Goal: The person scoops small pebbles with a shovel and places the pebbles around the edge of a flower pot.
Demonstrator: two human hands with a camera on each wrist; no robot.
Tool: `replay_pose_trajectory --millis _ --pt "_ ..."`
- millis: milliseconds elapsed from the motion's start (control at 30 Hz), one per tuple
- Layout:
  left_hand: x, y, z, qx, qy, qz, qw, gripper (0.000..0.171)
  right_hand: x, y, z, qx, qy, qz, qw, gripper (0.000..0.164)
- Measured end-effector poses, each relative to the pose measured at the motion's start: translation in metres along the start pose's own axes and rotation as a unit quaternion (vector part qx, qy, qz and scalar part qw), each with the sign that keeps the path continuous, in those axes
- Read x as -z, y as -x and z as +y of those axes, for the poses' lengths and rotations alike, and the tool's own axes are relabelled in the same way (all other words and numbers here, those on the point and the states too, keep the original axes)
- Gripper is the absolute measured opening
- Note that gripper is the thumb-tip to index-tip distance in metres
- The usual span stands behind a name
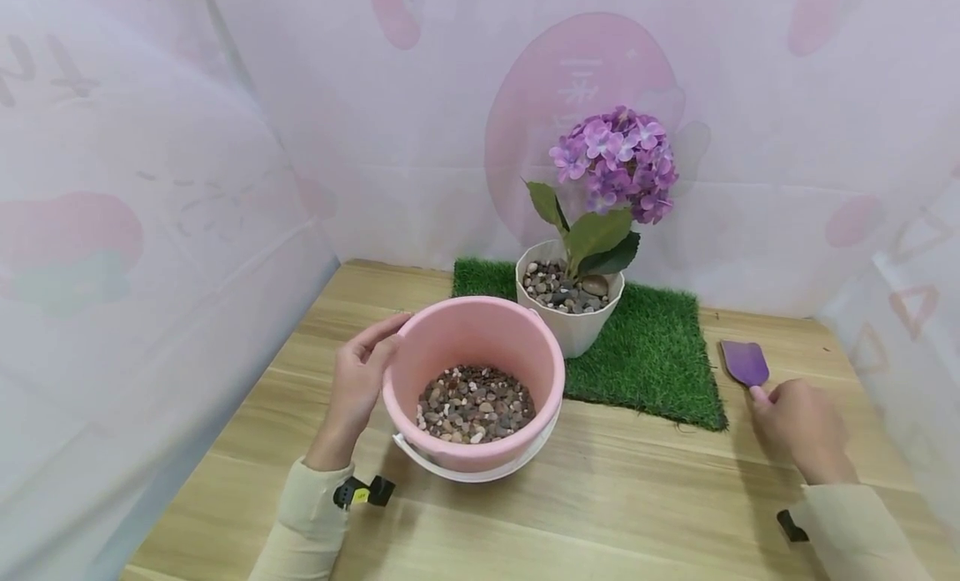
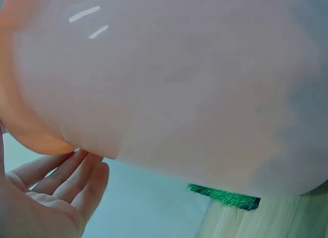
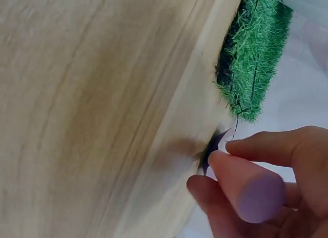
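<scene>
A pink bucket point(image 1: 474, 452) with a white handle point(image 1: 480, 476) stands on the table, pebbles point(image 1: 476, 404) covering its bottom. Against its left outer side rests my left hand point(image 1: 360, 381), thumb at the rim. The left wrist view shows its fingers point(image 2: 84, 184) fairly straight along the outer wall of the bucket point(image 2: 169, 94). On the right, my right hand point(image 1: 806, 427) grips a small toy shovel by its pink handle point(image 3: 241, 184), thumb and fingers around it. The shovel's purple blade point(image 1: 746, 363) points away, low over the table; most of the handle is hidden in the head view.
Behind the bucket, a white pot point(image 1: 573, 331) holds pebbles and a purple hydrangea point(image 1: 618, 160), standing on an artificial grass mat point(image 1: 660, 356). Printed cloth walls point(image 1: 420, 164) enclose the wooden table point(image 1: 637, 506) at the back and sides.
</scene>
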State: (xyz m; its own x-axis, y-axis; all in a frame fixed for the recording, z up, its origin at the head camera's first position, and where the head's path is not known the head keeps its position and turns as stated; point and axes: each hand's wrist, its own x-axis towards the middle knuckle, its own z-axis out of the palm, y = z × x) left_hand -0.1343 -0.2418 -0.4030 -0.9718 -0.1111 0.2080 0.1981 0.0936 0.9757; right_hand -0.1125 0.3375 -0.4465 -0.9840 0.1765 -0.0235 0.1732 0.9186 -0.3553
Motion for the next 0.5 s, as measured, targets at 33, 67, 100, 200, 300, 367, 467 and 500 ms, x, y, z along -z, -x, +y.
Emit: replay_pose_trajectory --millis 33,67,100,200,300,367,467,500 --pt "0.001 -0.002 0.0 -0.005 0.0 -0.002 1.0 0.036 0.0 0.0 -0.001 -0.002 0.004 -0.004 1.0 0.054" --pt "0.003 -0.004 -0.001 -0.009 0.002 -0.004 0.9999 0.037 0.001 0.0 -0.001 -0.005 0.008 -0.011 1.0 0.054" --pt "0.005 -0.006 -0.002 -0.013 0.003 -0.007 0.9999 0.037 0.002 0.0 -0.002 -0.011 0.012 -0.02 1.0 0.054" --pt "0.011 -0.013 -0.004 -0.019 0.005 -0.016 0.9997 0.04 0.007 -0.003 -0.005 -0.032 0.03 -0.042 0.998 0.053" --pt "0.02 -0.02 -0.008 -0.015 -0.028 -0.029 0.9991 0.041 0.011 -0.005 -0.008 -0.021 0.045 -0.047 0.998 0.05" --pt "0.026 -0.025 -0.012 -0.009 -0.068 -0.043 0.9967 0.043 0.011 -0.006 -0.011 -0.002 0.052 -0.038 0.998 0.047" --pt "0.035 -0.035 -0.02 -0.002 -0.136 -0.063 0.9887 0.047 0.011 -0.006 -0.021 0.034 0.053 -0.035 0.997 0.045" --pt "0.037 -0.038 -0.023 0.0 -0.155 -0.07 0.9855 0.049 0.011 -0.006 -0.026 0.038 0.049 -0.042 0.997 0.046"
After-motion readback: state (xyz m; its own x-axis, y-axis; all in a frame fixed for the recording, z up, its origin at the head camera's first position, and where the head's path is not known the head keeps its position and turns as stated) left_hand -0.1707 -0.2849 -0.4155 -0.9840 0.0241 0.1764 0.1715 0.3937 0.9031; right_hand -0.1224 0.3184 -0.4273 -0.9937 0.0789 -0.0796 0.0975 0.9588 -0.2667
